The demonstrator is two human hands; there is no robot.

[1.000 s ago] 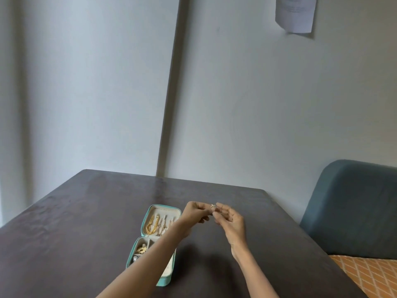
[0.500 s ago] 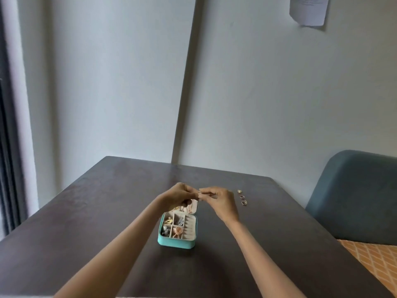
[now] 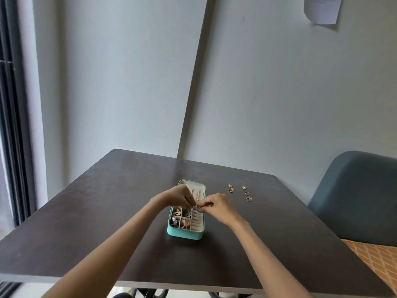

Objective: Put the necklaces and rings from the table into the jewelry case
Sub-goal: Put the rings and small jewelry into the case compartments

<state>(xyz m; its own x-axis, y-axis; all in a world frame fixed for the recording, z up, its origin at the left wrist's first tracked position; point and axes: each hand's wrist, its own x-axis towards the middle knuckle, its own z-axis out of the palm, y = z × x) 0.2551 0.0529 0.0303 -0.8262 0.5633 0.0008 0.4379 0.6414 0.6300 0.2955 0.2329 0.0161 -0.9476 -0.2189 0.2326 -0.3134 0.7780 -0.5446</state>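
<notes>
An open teal jewelry case lies on the dark table, its lid laid back with gold necklaces in it. Its small compartments hold several pieces. My left hand and my right hand meet over the case, fingertips pinched together on a small ring just above the ring slots. Several rings lie in two short rows on the table to the right of the case.
A blue-grey chair stands at the table's right side, with an orange patterned seat below it. Walls close in behind the table. A dark window frame runs down the left. A paper hangs on the wall.
The view has pulled back and tilted down, so the loose rings came into sight. My two hands have sunk from above the lid to just over the ring slots, still pinched together.
</notes>
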